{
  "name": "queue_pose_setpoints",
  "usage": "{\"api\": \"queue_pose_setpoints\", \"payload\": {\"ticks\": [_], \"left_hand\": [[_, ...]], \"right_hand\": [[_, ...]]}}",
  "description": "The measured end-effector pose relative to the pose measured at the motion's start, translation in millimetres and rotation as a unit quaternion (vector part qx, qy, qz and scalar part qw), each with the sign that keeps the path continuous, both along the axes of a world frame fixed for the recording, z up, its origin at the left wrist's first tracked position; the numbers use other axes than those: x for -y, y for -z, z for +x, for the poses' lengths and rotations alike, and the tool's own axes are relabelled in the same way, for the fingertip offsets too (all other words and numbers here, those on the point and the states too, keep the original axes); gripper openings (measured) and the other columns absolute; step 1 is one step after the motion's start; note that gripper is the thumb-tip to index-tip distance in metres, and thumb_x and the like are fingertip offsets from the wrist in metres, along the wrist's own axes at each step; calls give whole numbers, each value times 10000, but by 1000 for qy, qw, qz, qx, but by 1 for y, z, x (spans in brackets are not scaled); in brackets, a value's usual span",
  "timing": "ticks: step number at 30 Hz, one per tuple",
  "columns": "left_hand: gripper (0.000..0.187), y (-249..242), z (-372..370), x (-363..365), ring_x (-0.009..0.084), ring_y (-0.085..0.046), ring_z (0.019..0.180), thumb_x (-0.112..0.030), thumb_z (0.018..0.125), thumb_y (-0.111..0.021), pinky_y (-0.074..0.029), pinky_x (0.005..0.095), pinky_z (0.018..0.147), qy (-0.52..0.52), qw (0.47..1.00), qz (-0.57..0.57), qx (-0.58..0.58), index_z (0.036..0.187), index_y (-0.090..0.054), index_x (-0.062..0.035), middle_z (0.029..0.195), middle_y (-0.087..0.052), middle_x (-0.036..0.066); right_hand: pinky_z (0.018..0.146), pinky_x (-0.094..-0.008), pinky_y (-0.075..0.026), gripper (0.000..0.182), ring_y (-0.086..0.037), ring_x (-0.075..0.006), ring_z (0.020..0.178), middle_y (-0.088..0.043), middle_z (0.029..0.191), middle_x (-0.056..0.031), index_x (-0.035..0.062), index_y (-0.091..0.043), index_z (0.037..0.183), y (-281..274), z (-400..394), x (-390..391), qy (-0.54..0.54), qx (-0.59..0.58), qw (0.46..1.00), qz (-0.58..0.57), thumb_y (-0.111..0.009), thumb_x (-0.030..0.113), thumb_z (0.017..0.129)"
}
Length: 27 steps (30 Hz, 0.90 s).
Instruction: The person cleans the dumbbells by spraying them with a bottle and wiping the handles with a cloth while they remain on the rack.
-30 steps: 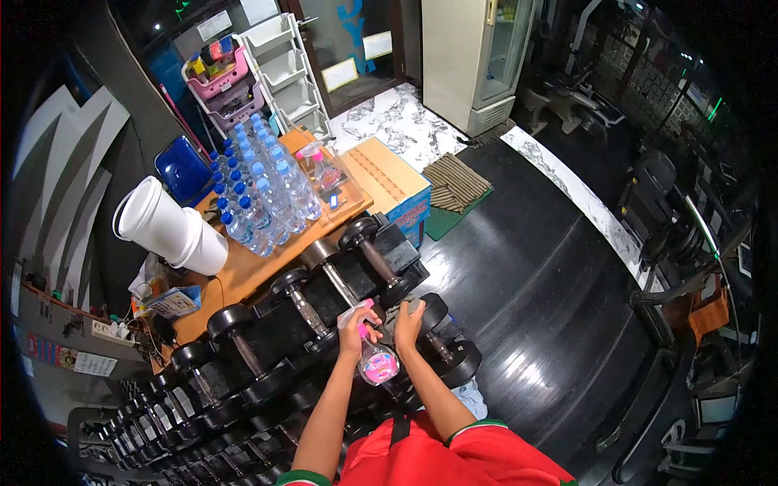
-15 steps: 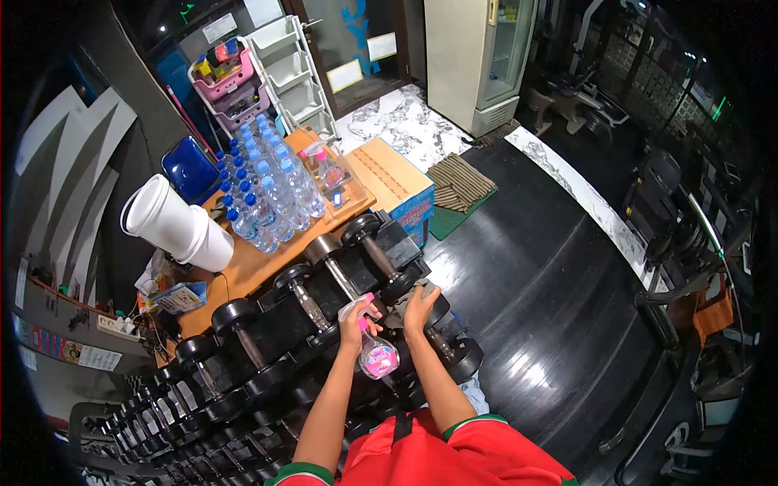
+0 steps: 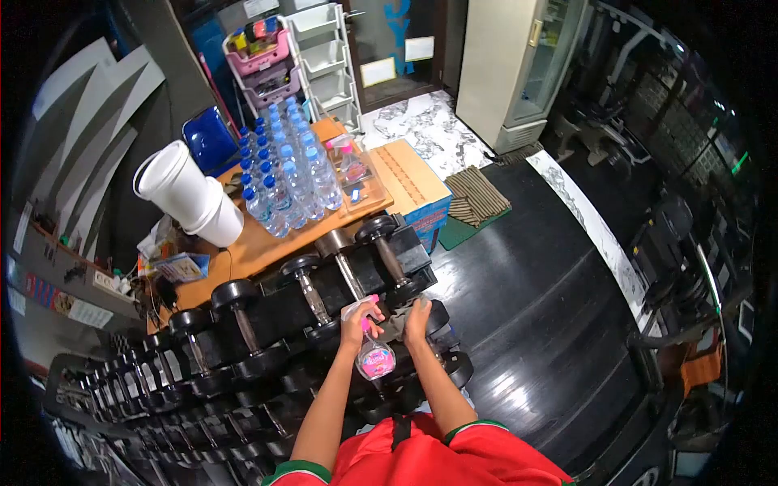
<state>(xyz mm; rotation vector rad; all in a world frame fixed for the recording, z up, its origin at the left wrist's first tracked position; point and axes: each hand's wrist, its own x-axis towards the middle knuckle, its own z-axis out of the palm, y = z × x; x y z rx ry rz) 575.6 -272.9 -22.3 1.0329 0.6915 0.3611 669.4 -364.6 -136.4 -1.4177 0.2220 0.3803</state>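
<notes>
In the head view, my left hand (image 3: 357,322) is wrapped round the neck of a clear spray bottle (image 3: 375,359) with a pink and white trigger head and a pink label. Close beside it on the right, my right hand (image 3: 416,321) grips a grey cloth (image 3: 395,326), bunched against the end of a dumbbell. Both hands are over the near end of the rack, where a dumbbell (image 3: 391,261) with a dark handle lies just beyond them. Part of the cloth is hidden by my fingers.
Black dumbbells (image 3: 245,330) fill the rack toward the lower left. Behind it, a wooden table (image 3: 267,251) carries water bottles (image 3: 296,182), white buckets (image 3: 217,212) and a second spray bottle (image 3: 352,164). A cardboard box (image 3: 413,182) stands at the table's end, near a striped mat (image 3: 476,197).
The view has shifted, so the table and rack appear further right. My right hand has drawn slightly nearer the bottle with the cloth. The left hand keeps its hold on the bottle.
</notes>
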Motion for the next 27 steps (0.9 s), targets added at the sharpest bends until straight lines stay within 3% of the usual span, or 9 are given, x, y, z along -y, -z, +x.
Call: {"api": "queue_pose_setpoints", "payload": {"ticks": [5, 7, 15, 17, 18, 19, 22, 25, 27], "left_hand": [[321, -3, -1, 4, 181, -529, 370, -271, 861, -565, -512, 309, 432, -22, 999, -21, 13, 820, -630, 41, 702, -626, 150], [305, -4, 0, 7, 177, -538, 378, -258, 858, -581, -512, 306, 431, -27, 1000, -12, -2, 818, -632, 40, 703, -629, 145], [229, -8, 8, 25, 145, -552, 401, -182, 856, -598, -496, 265, 428, -96, 994, 11, -56, 812, -617, 41, 699, -630, 122], [207, -15, 10, 31, 134, -559, 417, -169, 853, -609, -489, 258, 429, -104, 993, 14, -63, 827, -619, 36, 707, -632, 118], [197, -17, 12, 33, 130, -561, 423, -165, 855, -608, -486, 255, 430, -99, 993, 14, -69, 839, -620, 32, 713, -635, 115], [188, -18, 13, 35, 126, -563, 429, -161, 857, -607, -482, 252, 431, -93, 993, 13, -75, 852, -621, 27, 719, -637, 111], [184, -22, 23, 36, 114, -565, 447, -166, 864, -610, -465, 241, 435, -82, 992, 12, -93, 884, -622, 16, 748, -649, 94], [202, -25, 35, 34, 101, -566, 468, -186, 865, -621, -450, 231, 447, -87, 991, 7, -100, 903, -624, 12, 771, -656, 76], [214, -26, 39, 33, 98, -563, 474, -204, 868, -624, -444, 227, 453, -97, 987, 34, -119, 912, -626, 6, 771, -656, 68]], "right_hand": [[958, -352, -370, 473, -490, -254, 1101, -518, 1203, -161, -27, -401, 1281, 0, 55, 29, -6, 41, 997, -65, -500, 274, 930], [935, -348, -393, 510, -512, -235, 1082, -534, 1203, -146, -24, -400, 1303, -20, 83, 45, -49, -3, 999, -5, -537, 280, 918], [744, -286, -472, 296, -590, -132, 806, -662, 898, -60, 17, -630, 1076, -138, 150, 44, -315, 115, 941, -42, -639, 235, 875], [734, -286, -475, 304, -598, -119, 779, -669, 839, -94, 19, -649, 1063, -155, 166, 32, -495, 206, 821, -197, -662, 235, 849], [741, -343, -491, 302, -652, -216, 789, -676, 823, -145, 33, -667, 1024, -170, 168, 23, -536, 187, 789, -237, -675, 263, 829], [741, -343, -491, 302, -652, -216, 789, -676, 823, -145, 33, -667, 1024, -173, 171, 14, -543, 182, 784, -239, -675, 263, 829], [817, -458, -477, 340, -606, -415, 943, -669, 947, -201, 48, -666, 997, -167, 179, -7, -672, 296, 579, -354, -624, 349, 845], [729, -444, -484, 350, -622, -388, 762, -644, 753, -188, 13, -630, 909, -154, 175, -19, -720, 333, 504, -341, -575, 357, 877], [762, -451, -481, 390, -615, -411, 822, -650, 832, -210, 11, -638, 942, -152, 181, -23, -752, 270, 480, -362, -537, 385, 895]]}}
